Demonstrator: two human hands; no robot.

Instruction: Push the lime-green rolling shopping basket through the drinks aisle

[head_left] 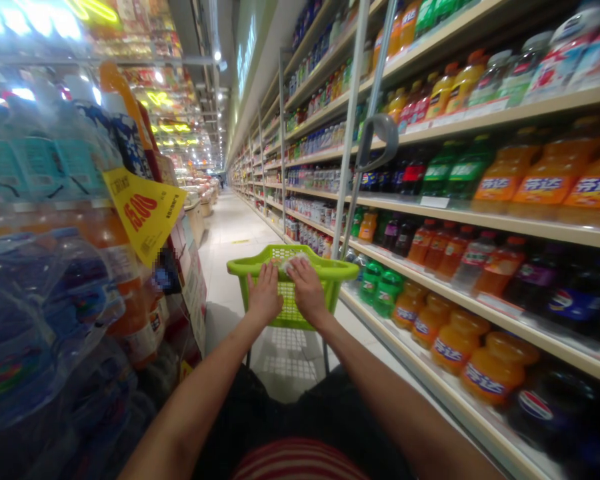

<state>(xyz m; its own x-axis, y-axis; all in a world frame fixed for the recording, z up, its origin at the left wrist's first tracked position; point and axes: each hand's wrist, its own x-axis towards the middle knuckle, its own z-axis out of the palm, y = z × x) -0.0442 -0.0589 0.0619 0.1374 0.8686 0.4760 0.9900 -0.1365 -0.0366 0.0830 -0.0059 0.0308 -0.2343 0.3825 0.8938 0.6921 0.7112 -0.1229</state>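
Observation:
In front of me stands a green plastic shopping cart (337, 270) with perforated basket walls. My left hand (266, 292) lies on the near rim of its basket, fingers stretched forward. Close beside it, my right hand (306, 287) is over the same rim, its fingers pressed on a crumpled white piece, like a tissue or wipe (299, 257). Part of the white piece is hidden under the fingers. The basket's inside is mostly hidden behind my hands and the rim.
Drink shelves (480, 217) run along the right, with a grey hook-shaped handle (377, 143) sticking out. Stacked bottles (35, 287) and a yellow price sign (145, 210) stand close on the left. A tiled aisle (230, 217) stretches ahead.

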